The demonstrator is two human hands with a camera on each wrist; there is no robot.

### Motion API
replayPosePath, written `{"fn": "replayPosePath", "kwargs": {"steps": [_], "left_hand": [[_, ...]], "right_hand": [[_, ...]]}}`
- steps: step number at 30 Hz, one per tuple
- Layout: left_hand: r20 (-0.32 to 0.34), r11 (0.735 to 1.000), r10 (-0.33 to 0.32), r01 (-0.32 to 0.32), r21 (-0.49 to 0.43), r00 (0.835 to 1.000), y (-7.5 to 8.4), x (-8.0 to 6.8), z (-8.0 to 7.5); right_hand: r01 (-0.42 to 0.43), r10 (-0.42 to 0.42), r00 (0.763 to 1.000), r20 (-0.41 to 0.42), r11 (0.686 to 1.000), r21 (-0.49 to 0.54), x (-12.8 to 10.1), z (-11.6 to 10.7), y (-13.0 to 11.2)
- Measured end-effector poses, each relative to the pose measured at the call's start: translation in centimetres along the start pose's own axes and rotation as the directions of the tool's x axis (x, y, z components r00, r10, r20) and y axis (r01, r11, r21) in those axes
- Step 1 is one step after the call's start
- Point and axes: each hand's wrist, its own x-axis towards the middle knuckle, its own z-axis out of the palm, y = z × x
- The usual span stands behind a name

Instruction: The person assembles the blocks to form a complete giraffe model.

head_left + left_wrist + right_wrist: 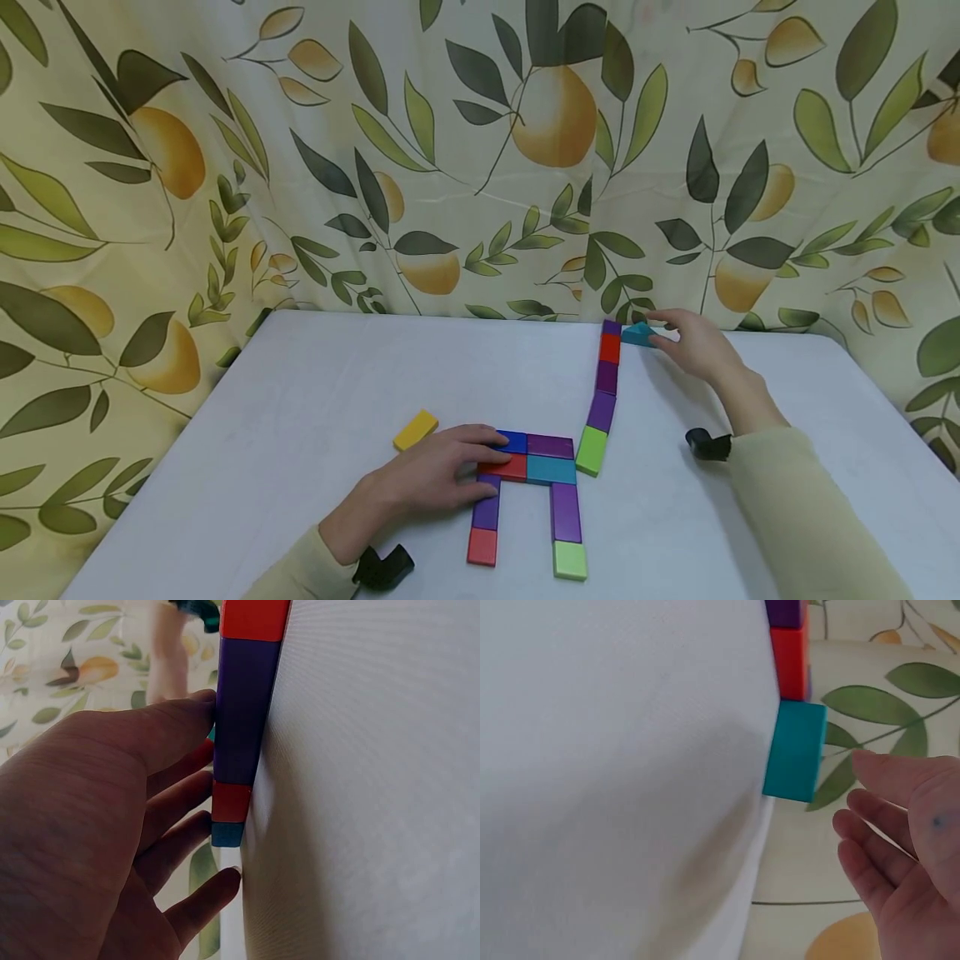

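Flat coloured blocks lie on the white table [315, 392]. My left hand [450, 471] lies flat with straight fingers on the red block [512, 468] and blue block [514, 440] of a block figure; two legs run toward me, ending in a red block [482, 546] and a green block [570, 559]. In the left wrist view the left hand's fingers [172, 780] touch the purple and red edge [240, 727]. A column of purple, red and green blocks [604, 392] runs to the far edge. My right hand [686, 340] is open beside a teal block [639, 335] at the column's top. The right hand's fingers [885, 825] stand just apart from the teal block [795, 750].
A lone yellow block [415, 429] lies left of the figure. A leaf-and-fruit patterned curtain [480, 150] hangs right behind the table's far edge. Black wrist mounts [707, 446] sit on both sleeves.
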Motion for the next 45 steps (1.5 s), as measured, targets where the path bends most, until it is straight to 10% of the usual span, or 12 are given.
{"fn": "replayPosePath", "kwargs": {"steps": [14, 26, 35, 45], "left_hand": [[0.008, 1.0, -0.013, 0.013, 0.015, 1.0, 0.2, 0.1, 0.0], [0.01, 0.999, -0.017, 0.016, 0.031, 1.0, 0.5, 0.2, 0.2], [0.003, 0.999, 0.004, -0.005, 0.034, 1.0, 0.3, 0.0, 0.2], [-0.053, 0.999, -0.012, 0.013, 0.032, 0.999, 0.0, -0.3, -0.2]], "right_hand": [[0.139, -0.134, 0.983, -0.128, 0.99, 0.024, -6.3, 1.1, -4.8], [0.236, -0.242, 0.969, 0.037, 0.963, 0.13, -11.1, 4.5, -10.3], [0.293, -0.356, 0.885, 0.299, 0.926, 0.237, -12.5, 6.6, -12.4], [0.37, -0.41, 0.851, 0.327, 0.911, 0.18, -12.8, 6.7, -12.5]]}}
